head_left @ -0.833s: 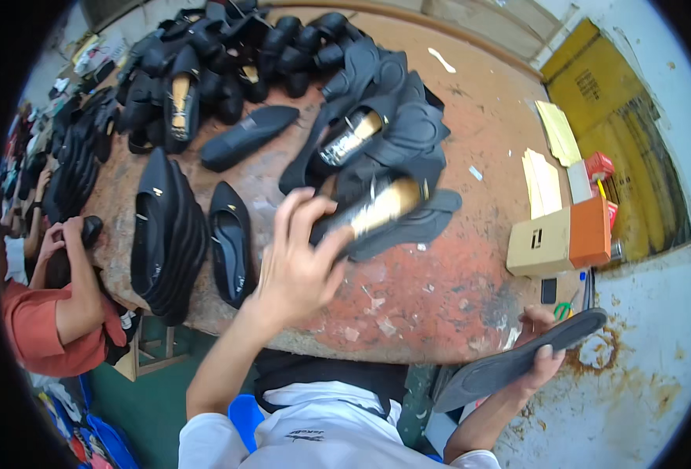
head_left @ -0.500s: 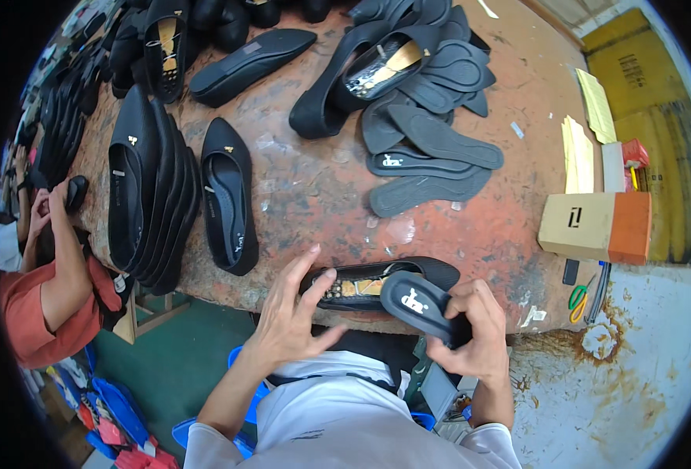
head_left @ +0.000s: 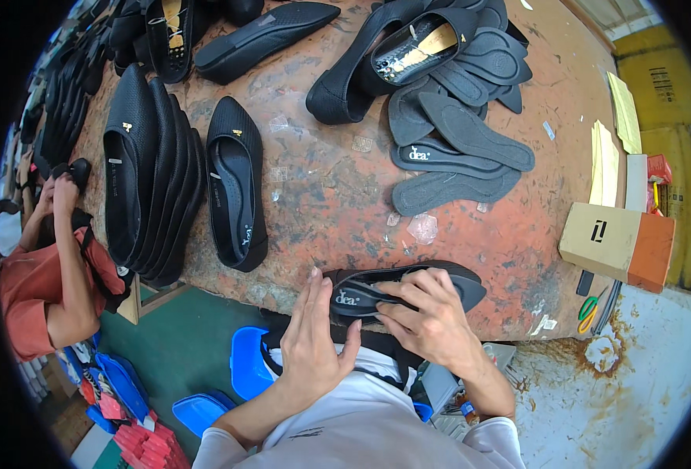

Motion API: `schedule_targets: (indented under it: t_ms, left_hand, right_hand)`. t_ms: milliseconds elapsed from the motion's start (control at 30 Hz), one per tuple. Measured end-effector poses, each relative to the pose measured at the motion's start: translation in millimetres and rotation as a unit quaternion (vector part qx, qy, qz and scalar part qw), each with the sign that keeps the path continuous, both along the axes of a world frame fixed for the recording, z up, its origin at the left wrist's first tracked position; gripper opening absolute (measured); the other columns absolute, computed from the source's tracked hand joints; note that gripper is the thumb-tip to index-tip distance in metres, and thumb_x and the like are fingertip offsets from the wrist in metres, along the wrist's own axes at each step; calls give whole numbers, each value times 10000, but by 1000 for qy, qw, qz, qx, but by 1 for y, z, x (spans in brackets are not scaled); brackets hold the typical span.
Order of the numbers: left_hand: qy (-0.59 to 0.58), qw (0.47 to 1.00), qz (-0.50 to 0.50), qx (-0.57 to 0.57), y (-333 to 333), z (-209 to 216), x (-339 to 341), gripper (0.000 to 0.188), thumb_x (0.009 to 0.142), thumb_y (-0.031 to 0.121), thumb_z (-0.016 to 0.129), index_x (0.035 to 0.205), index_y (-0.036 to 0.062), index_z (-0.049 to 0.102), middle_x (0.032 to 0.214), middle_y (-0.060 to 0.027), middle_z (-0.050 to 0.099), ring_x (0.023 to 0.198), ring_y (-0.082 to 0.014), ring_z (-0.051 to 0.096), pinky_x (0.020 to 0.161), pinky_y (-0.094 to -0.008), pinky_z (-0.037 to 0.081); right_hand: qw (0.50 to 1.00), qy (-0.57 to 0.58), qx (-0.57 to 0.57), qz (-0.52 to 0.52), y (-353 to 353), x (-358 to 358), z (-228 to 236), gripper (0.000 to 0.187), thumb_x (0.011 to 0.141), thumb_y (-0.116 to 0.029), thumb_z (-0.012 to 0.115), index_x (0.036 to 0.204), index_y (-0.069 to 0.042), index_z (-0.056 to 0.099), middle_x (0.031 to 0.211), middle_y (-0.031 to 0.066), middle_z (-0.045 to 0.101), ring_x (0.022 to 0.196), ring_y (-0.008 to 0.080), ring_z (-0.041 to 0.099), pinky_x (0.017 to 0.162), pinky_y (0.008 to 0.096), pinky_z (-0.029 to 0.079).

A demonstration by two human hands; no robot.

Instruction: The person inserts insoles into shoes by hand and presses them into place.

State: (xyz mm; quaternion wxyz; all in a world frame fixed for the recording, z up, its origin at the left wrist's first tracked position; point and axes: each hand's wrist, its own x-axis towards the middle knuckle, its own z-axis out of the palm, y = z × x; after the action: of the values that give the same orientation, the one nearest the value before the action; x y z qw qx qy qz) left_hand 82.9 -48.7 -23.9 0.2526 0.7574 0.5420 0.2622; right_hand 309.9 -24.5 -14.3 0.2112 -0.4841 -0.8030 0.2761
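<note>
A black flat shoe (head_left: 420, 285) lies at the near edge of the worn orange worktable (head_left: 338, 195), toe pointing right, with a dark insole (head_left: 357, 297) partly seated in its opening; the right hand (head_left: 431, 316) lies over the insole with fingers spread and pressing down, pinching nothing; the left hand (head_left: 314, 332) stands flat and open, fingers straight and together, its palm against the heel end of the shoe, clasping nothing.

The shoe sits so close to the table's near rim that a hard push from the right hand could tip it off toward the person's lap; the open left palm only braces the heel, so a sideways slip there would probably let the shoe skid left; if the insole goes down crooked it could crease or sit off-line at the toe, and uneven finger pressure would be the likely cause.

Farther off, a loose pile of insoles (head_left: 459, 133) lies far and right; a single black flat (head_left: 236, 184) and a row of nested black shoes (head_left: 146, 172) lie to the left; a cardboard box (head_left: 615, 246) stands at the right edge; another person in a red shirt (head_left: 44, 289) works at the far left.
</note>
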Motion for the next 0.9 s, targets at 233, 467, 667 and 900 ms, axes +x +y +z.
schedule_targets:
  t_ms: [233,467,667,900]
  left_hand:
    - [104,991,-62,-63,10,16,1,550,901,162,798,1314,-155,622,1544,-413,461,1240,-551,613,1042,-536,548]
    - [201,971,-77,-103,26,23,17,532,851,219,729,1214,-170,721,1514,-378,493,1289,-484,545,1012,-544,506]
    - [233,966,-73,-89,21,21,17,563,824,263,715,1182,-170,745,1488,-365,525,1328,-442,522,973,-526,439]
    - [214,970,-90,-71,32,24,14,530,828,240,733,1153,-179,742,1526,-356,494,1315,-449,520,1022,-554,460]
  right_hand:
    - [999,-30,18,2,4,-7,-12,196,763,-115,818,946,-47,812,1223,53,734,1071,244,626,981,424,475]
    - [996,-84,30,11,0,-14,0,252,759,-153,875,986,-63,814,1207,30,742,1043,245,637,1003,443,468]
    - [932,-226,-59,-277,-13,-4,23,606,719,-351,960,1167,-62,672,1078,113,619,1051,322,584,956,468,416]
    - [935,-230,-34,-267,-26,-4,-12,560,751,-292,947,1137,-50,621,1025,125,581,988,334,568,866,469,412]
